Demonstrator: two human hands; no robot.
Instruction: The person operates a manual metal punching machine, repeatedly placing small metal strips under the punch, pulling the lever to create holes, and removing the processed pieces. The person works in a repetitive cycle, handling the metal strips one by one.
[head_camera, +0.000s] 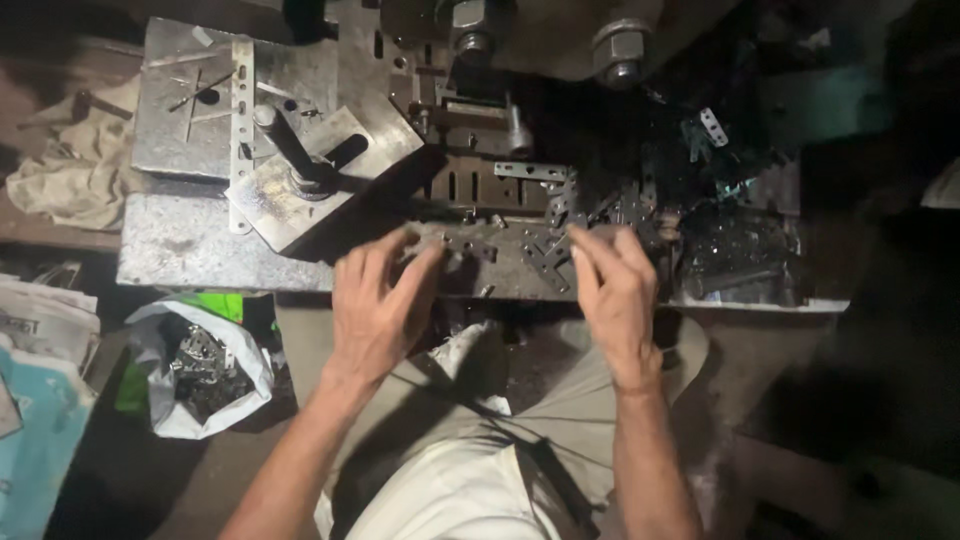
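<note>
At mid-frame the left hand (375, 305) has a loose, released grip, fingertips touching a small perforated metal bracket (462, 245) on the bench (180, 250). The right hand (615, 290) pinches another punched piece (548, 262) from the pile of brackets (600, 205). A white bag of metal parts (200, 365) sits at lower left.

Two bare arms with no sleeves. The left hand (378, 305) and the right hand (618, 295) wear no gloves, rings or watch. Below the fingers, the person wears light tan trousers and a pale whitish shirt.
</note>
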